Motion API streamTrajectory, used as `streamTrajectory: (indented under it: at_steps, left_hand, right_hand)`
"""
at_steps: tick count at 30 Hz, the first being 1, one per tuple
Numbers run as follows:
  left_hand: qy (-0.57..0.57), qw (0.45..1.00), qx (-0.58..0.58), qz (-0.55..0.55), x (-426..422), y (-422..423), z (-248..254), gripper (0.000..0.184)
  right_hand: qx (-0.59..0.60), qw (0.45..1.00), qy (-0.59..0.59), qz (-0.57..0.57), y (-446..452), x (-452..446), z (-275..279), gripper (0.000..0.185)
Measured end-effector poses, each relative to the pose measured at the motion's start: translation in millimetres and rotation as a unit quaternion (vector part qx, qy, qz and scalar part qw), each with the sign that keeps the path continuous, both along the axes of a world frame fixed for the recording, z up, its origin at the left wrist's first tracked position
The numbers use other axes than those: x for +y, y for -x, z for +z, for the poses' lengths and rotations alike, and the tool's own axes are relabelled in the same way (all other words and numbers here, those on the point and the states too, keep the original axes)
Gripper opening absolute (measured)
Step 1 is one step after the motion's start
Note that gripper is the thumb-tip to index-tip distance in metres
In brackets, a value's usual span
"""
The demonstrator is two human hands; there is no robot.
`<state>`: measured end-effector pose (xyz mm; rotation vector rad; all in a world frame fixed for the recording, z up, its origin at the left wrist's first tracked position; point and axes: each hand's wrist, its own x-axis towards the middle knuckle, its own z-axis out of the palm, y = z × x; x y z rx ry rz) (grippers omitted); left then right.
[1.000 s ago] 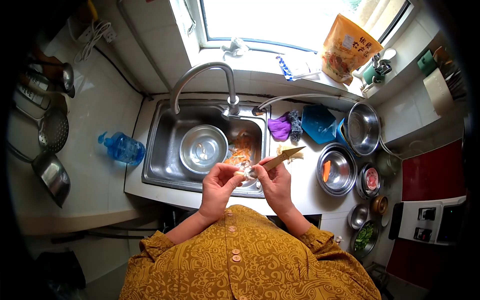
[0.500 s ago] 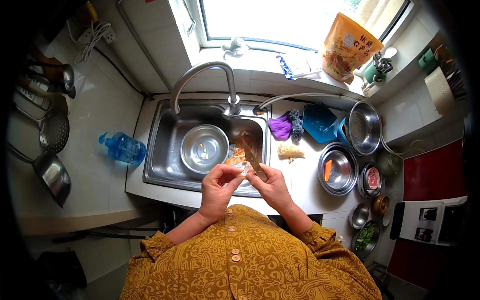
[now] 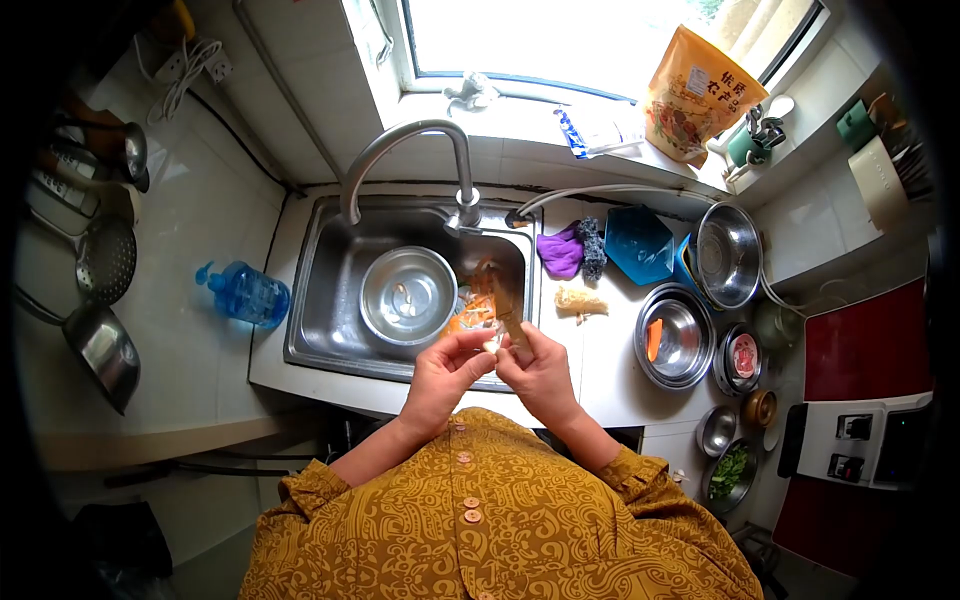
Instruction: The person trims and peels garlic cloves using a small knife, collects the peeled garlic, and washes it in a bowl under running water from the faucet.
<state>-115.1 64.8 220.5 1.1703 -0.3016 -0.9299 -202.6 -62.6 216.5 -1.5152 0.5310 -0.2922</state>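
Over the near edge of the sink (image 3: 300, 330), my left hand (image 3: 441, 378) pinches a small whitish piece (image 3: 491, 344), which looks like a garlic clove. My right hand (image 3: 540, 378) is closed around a knife (image 3: 507, 312), its blade pointing up and away over the sink; its fingertips meet the same piece. Beyond the hands, orange and pale peelings (image 3: 474, 308) lie in the sink. Left of them stands a metal bowl (image 3: 408, 297) with a few pale pieces in it.
The faucet (image 3: 462, 170) arches over the sink. A blue soap bottle (image 3: 250, 296) stands left. To the right are a purple cloth (image 3: 560, 254), a ginger-like piece (image 3: 581, 301), a blue container (image 3: 640, 245), metal bowls with a carrot piece (image 3: 654, 340), and greens (image 3: 730, 471).
The knife blade has swung from pointing right to pointing away over the peelings. Both hands stay close together around the small piece, with slight finger movement.
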Motion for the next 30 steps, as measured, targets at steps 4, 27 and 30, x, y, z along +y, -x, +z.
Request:
streamTrajectory:
  at_steps: [4,27,30]
  left_hand:
    - [-0.004,1.000,-0.004,-0.021,5,-7,-5,0.023]
    - [0.026,0.929,0.323,0.180,42,-67,-44,0.015]
    - [0.051,0.916,0.361,0.166,45,-68,-53,0.010]
  right_hand:
    - [-0.018,0.998,0.052,0.039,-2,4,3,0.006]
    - [0.137,0.905,0.402,0.015,-29,-4,-94,0.022]
    - [0.175,0.922,0.346,-0.003,-35,3,-93,0.023]
